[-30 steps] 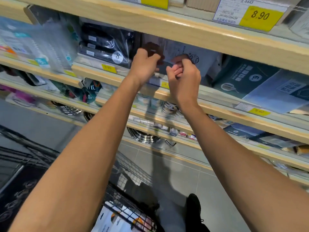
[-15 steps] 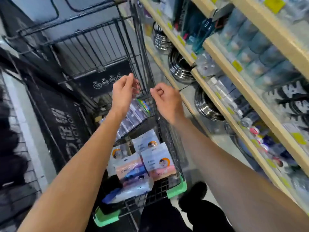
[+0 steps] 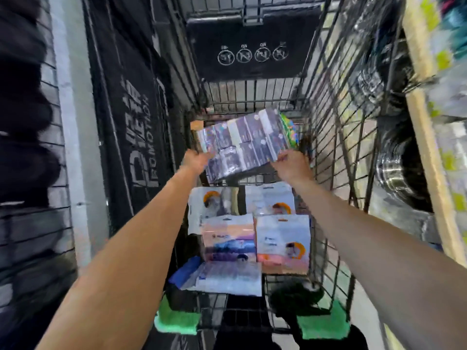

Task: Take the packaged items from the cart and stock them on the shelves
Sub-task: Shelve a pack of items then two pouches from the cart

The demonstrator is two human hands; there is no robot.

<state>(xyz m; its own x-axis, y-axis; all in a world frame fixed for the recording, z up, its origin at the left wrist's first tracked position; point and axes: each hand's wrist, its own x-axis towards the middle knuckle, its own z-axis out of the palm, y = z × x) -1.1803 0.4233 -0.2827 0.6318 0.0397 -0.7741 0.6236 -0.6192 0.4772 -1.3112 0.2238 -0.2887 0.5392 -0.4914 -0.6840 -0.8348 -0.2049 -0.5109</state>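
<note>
Your wire cart [image 3: 336, 137] fills the middle of the view, and everything here sits relative to it. To the cart's right run the wooden shelves [image 3: 427, 157], blurred, with shiny steel bowls [image 3: 394, 173] low down. To its left hangs a black promotion banner [image 3: 136, 137]. Inside the cart, at the end nearest you, white packaged items [image 3: 280, 238] lie flat in overlapping rows. Above them, toward the cart's far end, you hold a bundle of clear-wrapped packs [image 3: 246, 142] tilted over the basket. Your left hand [image 3: 195, 160] grips its lower left corner, and your right hand [image 3: 290, 164] grips its lower right edge, fingers curled on the wrapping.
</note>
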